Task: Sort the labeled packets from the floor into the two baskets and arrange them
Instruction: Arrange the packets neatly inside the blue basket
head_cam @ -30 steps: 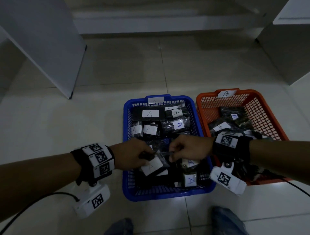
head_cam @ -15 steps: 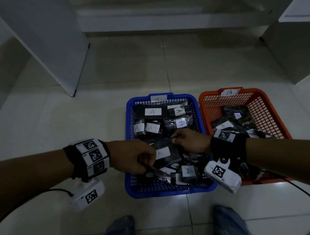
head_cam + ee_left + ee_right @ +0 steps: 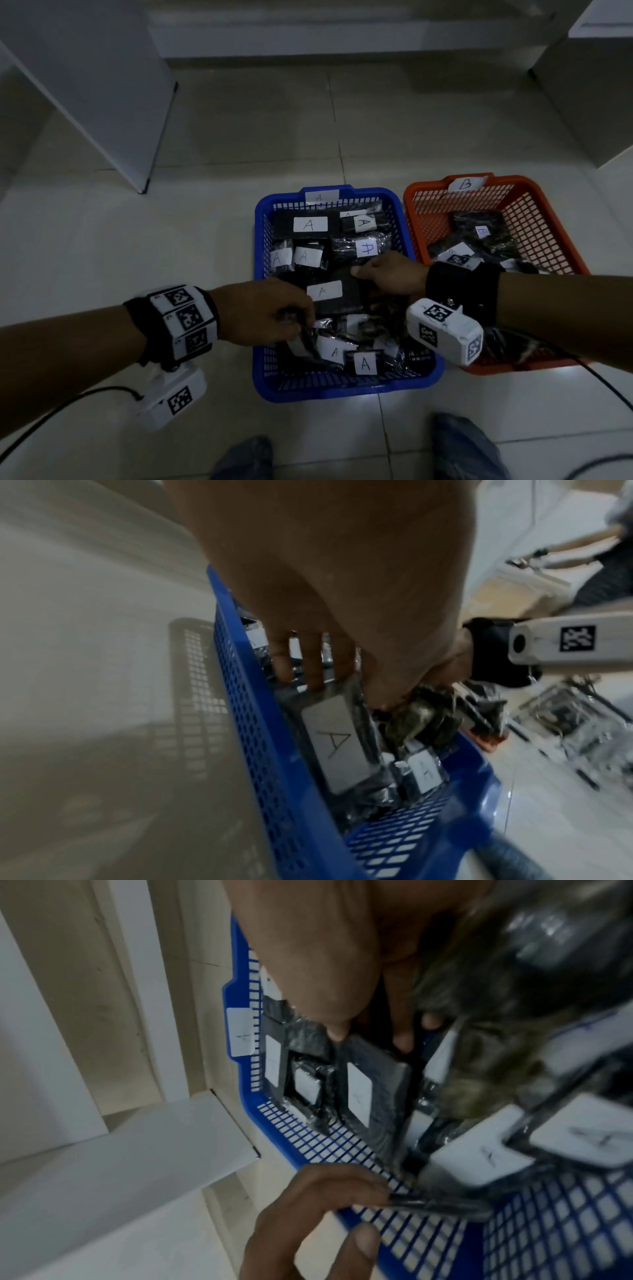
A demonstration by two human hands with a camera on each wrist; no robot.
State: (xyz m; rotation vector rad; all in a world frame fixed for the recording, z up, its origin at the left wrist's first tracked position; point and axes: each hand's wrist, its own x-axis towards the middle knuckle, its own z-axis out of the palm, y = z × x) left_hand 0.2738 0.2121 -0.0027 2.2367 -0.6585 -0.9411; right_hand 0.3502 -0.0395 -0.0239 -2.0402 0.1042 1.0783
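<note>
The blue basket (image 3: 342,392) marked A holds several dark packets with white A labels. To its right, the orange basket (image 3: 513,179) marked B holds a few B packets (image 3: 479,236). Over the blue basket's middle, my right hand (image 3: 371,277) pinches a flat dark A packet (image 3: 342,301) by its far edge; its thumb and fingers (image 3: 404,1039) show in the right wrist view. My left hand (image 3: 291,320) reaches over the basket's left wall and pinches the clear plastic edge of another A packet (image 3: 305,342), also seen from the right wrist (image 3: 438,1206).
White cabinet panels stand at the back left (image 3: 85,85) and at the right (image 3: 599,85). Pale tiled floor (image 3: 102,240) surrounds the baskets. My feet (image 3: 466,445) are just in front of them. Cables (image 3: 51,421) trail from both wrists.
Both hands gripped one A packet at first. My right hand has since carried it alone toward the basket's middle. My left hand let go and now pinches a lower packet.
</note>
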